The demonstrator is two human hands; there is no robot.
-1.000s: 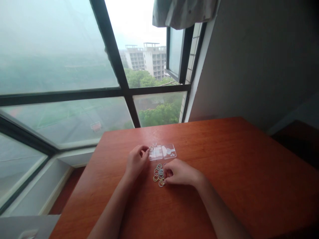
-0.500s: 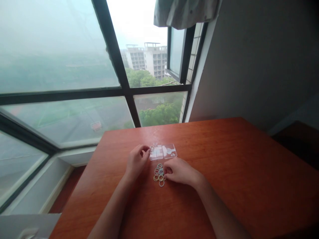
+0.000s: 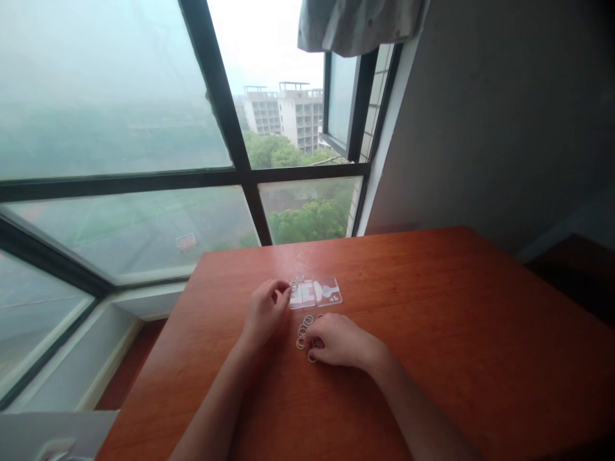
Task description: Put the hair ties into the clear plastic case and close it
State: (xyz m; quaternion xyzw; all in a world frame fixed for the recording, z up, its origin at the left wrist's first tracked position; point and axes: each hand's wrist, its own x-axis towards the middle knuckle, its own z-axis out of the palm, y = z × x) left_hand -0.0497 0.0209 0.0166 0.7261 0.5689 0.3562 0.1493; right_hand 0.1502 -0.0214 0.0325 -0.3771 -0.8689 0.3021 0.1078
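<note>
A clear plastic box [image 3: 302, 302] lies opened out on the table, its lid [image 3: 331, 296] flat to the right with a pale printed pattern. My left hand [image 3: 270, 306] pinches the box at its left edge, where a small ring or two show by the fingertips. Nearer to me is a loose cluster of small pale rings [image 3: 308, 319], some greenish, some yellowish. Over the right part of this cluster my right hand [image 3: 339, 339] is curled, thumb and forefinger down at a ring [image 3: 312, 358]. The hand covers several of the rings.
All of this rests on a reddish-brown wooden table [image 3: 432, 307]. Beyond its far edge are dark-framed windows [image 3: 247, 176], one pane swung outward, with a short curtain [image 3: 358, 25] above. A grey wall [image 3: 480, 128] rises on the right.
My right hand has moved left and a little toward me, now covering more of the rings. My left hand and the box have stayed put.
</note>
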